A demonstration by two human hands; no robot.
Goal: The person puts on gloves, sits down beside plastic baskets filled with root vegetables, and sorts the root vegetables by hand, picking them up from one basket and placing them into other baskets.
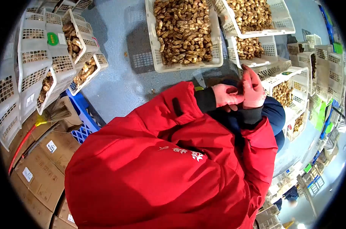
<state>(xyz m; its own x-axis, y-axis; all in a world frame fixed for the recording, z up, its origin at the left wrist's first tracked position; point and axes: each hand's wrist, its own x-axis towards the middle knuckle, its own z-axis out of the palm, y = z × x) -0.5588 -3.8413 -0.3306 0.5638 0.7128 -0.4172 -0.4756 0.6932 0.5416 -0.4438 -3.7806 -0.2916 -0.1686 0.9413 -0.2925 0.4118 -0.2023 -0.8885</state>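
Note:
My left hand [227, 96], in a pink glove, is closed, with its fingertips meeting my other hand. My right hand [254, 88], also in a pink glove, has its fingers pressed together and pointing up. A small dark thing [240, 88] shows between the two hands, too small and shaded to name. Both hands are in front of my red jacket [154, 164], over dark blue trousers [274, 114]. Just beyond them stands a white plastic crate [188, 68] filled with knobbly brown pieces [184, 34].
More white crates with brown pieces stand at the upper right [253, 35] and are stacked at the left [62, 57]. A broom [53, 114], a blue crate [81, 118] and cardboard boxes [43, 179] lie at the left. Another person [291, 194] is far off at the lower right.

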